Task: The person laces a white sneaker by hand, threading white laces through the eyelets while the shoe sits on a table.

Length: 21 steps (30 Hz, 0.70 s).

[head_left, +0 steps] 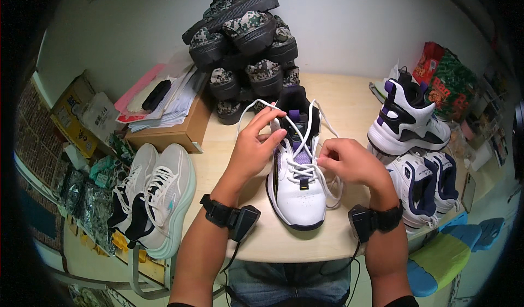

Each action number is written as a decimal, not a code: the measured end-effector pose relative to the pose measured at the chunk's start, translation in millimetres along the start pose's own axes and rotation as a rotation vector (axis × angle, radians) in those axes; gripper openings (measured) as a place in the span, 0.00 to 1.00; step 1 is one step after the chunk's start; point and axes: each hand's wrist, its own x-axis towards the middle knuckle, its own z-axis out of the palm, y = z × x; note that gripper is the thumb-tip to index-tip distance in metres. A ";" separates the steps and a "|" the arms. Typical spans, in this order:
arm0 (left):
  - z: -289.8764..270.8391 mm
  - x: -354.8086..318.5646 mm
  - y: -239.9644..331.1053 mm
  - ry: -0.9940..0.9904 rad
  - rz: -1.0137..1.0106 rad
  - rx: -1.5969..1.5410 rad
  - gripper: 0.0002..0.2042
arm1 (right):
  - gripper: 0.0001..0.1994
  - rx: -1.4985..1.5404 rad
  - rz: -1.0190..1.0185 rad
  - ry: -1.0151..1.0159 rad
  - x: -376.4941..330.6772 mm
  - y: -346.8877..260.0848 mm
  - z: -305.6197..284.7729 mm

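Observation:
A white high-top sneaker (300, 203) with purple and black parts stands in front of me, toe toward me. White shoelace (301, 169) crosses its tongue; loose lengths loop out on both sides of the collar. My left hand (255, 146) is at the sneaker's upper left, thumb and forefinger apart, fingertips against the lace by the collar. On the opposite side, my right hand (352, 162) has its fingers curled closed at the eyelet edge, on the shoelace, whose loop hangs below it. The pinch itself is partly hidden. Both wrists wear black straps with boxy devices.
A matching high-top (406, 121) sits at right above white-and-navy sneakers (420, 187). Pale grey sneakers (169, 198) stand at left. Behind are stacked camouflage shoes (248, 45) and a cardboard box (169, 135) topped with papers. A blue-green stool (442, 260) is lower right.

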 end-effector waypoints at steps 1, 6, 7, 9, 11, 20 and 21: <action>-0.5 -0.3 -0.7 -0.001 -0.004 0.007 0.18 | 0.11 0.001 0.000 -0.001 -0.3 2.9 1.0; 2.0 0.7 -2.3 0.016 0.013 0.024 0.18 | 0.12 -0.343 0.076 -0.251 -1.3 21.3 2.7; 1.3 0.6 -4.2 0.018 0.006 0.020 0.18 | 0.12 -0.343 0.078 -0.250 -3.0 19.5 0.1; 0.2 0.0 -4.4 0.023 0.011 0.026 0.18 | 0.11 -0.159 0.054 -0.089 -4.7 1.9 -6.5; 0.2 0.0 -5.0 0.020 0.008 0.018 0.18 | 0.10 -0.043 0.023 -0.061 -4.2 -4.3 -6.0; 1.1 0.9 -7.9 0.022 0.032 0.019 0.18 | 0.10 -0.085 -0.031 -0.050 -1.1 -0.6 -0.9; 0.9 0.7 -7.8 0.023 0.031 0.024 0.18 | 0.08 0.015 -0.031 -0.009 -1.3 -3.5 -1.1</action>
